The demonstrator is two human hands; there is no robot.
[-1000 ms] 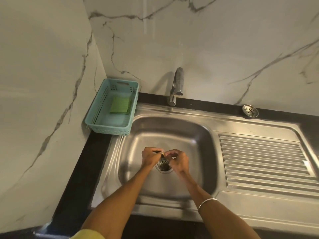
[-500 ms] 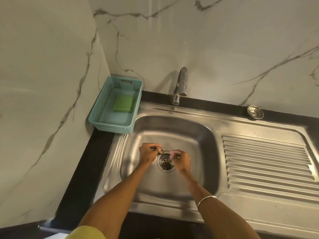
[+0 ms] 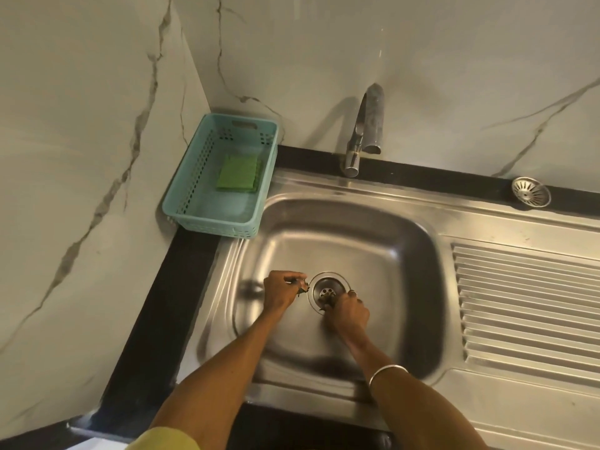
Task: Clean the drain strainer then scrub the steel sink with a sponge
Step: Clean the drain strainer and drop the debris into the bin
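The steel sink [image 3: 350,235] has a round drain [image 3: 326,284] in the middle of its basin. My left hand [image 3: 281,289] is just left of the drain, its fingers pinched on dark bits of debris. My right hand [image 3: 347,311] sits at the drain's lower right edge, fingertips pinching debris inside the opening. The steel drain strainer [image 3: 531,192] lies apart on the black counter at the back right. A green sponge [image 3: 239,173] lies in a teal plastic basket [image 3: 191,203] at the back left corner.
A steel tap [image 3: 365,131] stands behind the basin. The ribbed drainboard [image 3: 526,306] stretches to the right. Marble walls [image 3: 81,157] close in at the left and back. A black counter strip [image 3: 156,326] runs along the sink's left side.
My hands have drawn apart: the left moved left off the drain holding debris, the right stays at its lower edge. The drain opening now shows. The camera has shifted slightly.
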